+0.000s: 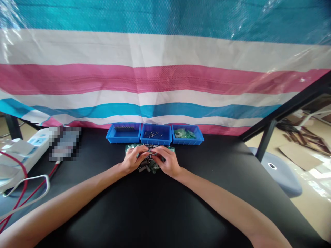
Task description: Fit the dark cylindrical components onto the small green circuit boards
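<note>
While both hands meet over the pile (148,165) | left hand (133,159), right hand (167,161) pinch one small part jointly | trays (124,135) just behind, within reach.

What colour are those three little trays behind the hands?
Bright blue trays, clearest in the head view.

Bright daylight from the right, wide-angle bending at edges, one pixelated patch.
</note>
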### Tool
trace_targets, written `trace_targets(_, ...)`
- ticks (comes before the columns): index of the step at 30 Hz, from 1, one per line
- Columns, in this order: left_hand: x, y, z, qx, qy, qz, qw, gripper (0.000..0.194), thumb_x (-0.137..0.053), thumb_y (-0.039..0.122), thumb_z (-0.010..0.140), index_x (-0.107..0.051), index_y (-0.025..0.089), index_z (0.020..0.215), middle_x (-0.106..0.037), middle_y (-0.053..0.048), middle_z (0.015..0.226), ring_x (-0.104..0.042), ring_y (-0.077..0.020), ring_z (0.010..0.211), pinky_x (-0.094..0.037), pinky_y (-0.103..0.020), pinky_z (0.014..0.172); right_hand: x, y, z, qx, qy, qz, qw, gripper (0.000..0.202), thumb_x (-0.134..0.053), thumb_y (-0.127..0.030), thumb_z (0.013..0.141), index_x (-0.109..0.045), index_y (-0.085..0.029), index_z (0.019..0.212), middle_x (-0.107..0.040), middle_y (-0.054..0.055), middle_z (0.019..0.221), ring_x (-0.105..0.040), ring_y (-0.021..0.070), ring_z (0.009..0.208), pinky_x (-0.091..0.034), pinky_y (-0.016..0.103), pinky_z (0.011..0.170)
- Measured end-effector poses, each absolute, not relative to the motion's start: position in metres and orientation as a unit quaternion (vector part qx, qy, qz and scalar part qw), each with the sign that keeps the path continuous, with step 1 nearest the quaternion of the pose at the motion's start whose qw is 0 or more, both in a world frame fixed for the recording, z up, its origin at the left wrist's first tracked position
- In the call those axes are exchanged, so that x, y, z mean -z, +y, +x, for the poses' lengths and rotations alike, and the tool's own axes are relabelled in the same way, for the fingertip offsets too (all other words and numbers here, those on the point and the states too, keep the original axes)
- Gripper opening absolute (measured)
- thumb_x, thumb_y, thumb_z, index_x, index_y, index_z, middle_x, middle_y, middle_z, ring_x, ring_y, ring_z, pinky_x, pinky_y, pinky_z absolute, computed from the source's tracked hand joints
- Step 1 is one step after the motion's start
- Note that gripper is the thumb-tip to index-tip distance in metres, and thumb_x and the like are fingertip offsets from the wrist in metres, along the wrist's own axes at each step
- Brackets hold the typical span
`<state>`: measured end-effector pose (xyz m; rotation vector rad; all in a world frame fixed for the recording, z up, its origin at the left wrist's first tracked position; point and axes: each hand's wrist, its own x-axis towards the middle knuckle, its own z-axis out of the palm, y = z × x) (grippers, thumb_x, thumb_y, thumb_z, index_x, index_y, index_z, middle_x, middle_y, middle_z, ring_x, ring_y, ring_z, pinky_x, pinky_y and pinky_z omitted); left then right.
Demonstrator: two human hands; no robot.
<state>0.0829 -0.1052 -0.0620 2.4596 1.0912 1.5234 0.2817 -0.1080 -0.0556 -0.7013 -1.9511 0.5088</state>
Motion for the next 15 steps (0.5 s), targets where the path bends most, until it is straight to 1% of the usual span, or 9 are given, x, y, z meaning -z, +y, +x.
trace_targets(4,0.063,-0.105,0.083,-0.490,0.347,0.800,0.016,0.017,-0.055,0.033,0.092,-0.060,0.018,0.099,-0.074,-0.002,0.078,-0.071,-0.0125,0.068,-0.055,-0.018,0.063,0.054,-0.108,0.282,-0.204,-0.807,-0.291,0.471,0.014,-0.057,-0.023,0.092,-0.065,-0.021,0.103,-0.068,0.008,0.096,-0.066,0.0181,0.090,-0.055,0.029,0.081)
trace_targets(8,0.063,-0.105,0.083,-0.489,0.335,0.805,0.007,0.017,-0.055,0.033,0.092,-0.060,0.019,0.098,-0.073,-0.002,0.078,-0.071,-0.0124,0.067,-0.055,-0.019,0.061,0.053,-0.109,0.281,-0.191,-0.815,-0.284,0.467,0.013,-0.058,-0.022,0.090,-0.064,-0.020,0.103,-0.067,0.008,0.097,-0.066,0.0179,0.088,-0.055,0.027,0.076)
trace_targets(12,0.058,-0.106,0.084,-0.462,0.330,0.823,0.020,0.020,-0.055,0.034,0.092,-0.060,0.019,0.104,-0.073,-0.002,0.078,-0.069,-0.0109,0.061,-0.054,-0.019,0.060,0.055,-0.109,0.282,-0.194,-0.808,-0.284,0.479,0.015,-0.055,-0.020,0.092,-0.064,-0.020,0.104,-0.067,0.008,0.096,-0.066,0.0175,0.088,-0.055,0.027,0.077)
trace_targets(15,0.053,-0.105,0.086,-0.459,0.316,0.830,0.021,0.018,-0.058,0.030,0.091,-0.062,0.019,0.105,-0.073,-0.004,0.085,-0.070,-0.0117,0.069,-0.055,-0.020,0.065,0.056,-0.108,0.282,-0.199,-0.794,-0.296,0.492,0.017,-0.054,-0.019,0.093,-0.064,-0.020,0.106,-0.066,0.008,0.095,-0.066,0.0177,0.086,-0.055,0.028,0.077)
